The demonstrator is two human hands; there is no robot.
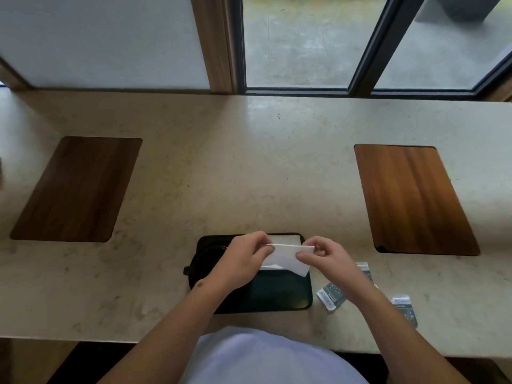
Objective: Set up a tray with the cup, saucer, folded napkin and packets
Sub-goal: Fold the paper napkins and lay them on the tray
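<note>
A black tray (279, 296) lies on the counter close to its front edge. A dark saucer or cup (203, 259) sits in the tray's left part, mostly hidden behind my left hand. Both hands hold a white napkin (288, 257) above the tray. My left hand (243, 259) pinches its left end and my right hand (324, 254) pinches its right end. A second white sheet (285, 239) lies under it at the tray's far edge. Three grey packets (331, 295) (364, 270) (406, 310) lie on the counter to the right of the tray.
The beige stone counter (249, 176) holds two wooden placemats, one at the left (77, 189) and one at the right (412, 200). A window (304, 42) and wall run along the counter's far side. My light shirt fills the bottom centre.
</note>
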